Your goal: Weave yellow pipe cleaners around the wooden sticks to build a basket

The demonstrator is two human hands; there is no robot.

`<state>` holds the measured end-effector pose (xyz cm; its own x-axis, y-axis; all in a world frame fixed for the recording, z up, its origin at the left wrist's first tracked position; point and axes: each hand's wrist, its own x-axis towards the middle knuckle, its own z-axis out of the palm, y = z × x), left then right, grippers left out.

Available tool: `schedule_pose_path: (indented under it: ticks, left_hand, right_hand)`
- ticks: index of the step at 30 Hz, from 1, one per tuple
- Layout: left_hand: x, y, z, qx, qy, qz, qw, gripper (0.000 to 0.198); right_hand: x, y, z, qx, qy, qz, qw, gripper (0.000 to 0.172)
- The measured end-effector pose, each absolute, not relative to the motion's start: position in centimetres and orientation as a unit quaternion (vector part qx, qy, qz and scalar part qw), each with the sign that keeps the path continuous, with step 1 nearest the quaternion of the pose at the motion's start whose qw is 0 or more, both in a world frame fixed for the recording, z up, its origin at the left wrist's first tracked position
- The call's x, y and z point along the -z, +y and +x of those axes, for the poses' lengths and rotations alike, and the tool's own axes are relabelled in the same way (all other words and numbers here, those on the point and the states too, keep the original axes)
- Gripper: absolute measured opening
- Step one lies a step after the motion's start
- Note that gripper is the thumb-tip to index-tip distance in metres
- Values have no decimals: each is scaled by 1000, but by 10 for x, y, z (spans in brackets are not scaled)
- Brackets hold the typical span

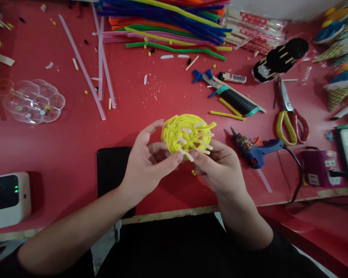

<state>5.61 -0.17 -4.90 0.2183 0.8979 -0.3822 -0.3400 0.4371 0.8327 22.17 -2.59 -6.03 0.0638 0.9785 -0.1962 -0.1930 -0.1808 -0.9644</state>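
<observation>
I hold a round yellow pipe-cleaner weave with pale wooden sticks poking out of it, just above the red table. My left hand pinches its left and lower edge, thumb and fingers closed on it. From the right, my right hand grips the lower right side, fingers curled under the sticks.
A blue glue gun lies right of my hands, with scissors and a utility knife beyond. Coloured pipe cleaners pile at the back. A clear plastic tray sits left, a white device near the front edge, a black phone under my left wrist.
</observation>
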Motion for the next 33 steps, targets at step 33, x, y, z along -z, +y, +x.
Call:
schedule_pose_path:
  ticks: [33]
  left_hand:
    - [57, -10, 64, -499, 434, 237, 712, 64]
  right_hand:
    - [54, -42, 197, -41, -669, -570, 475, 31]
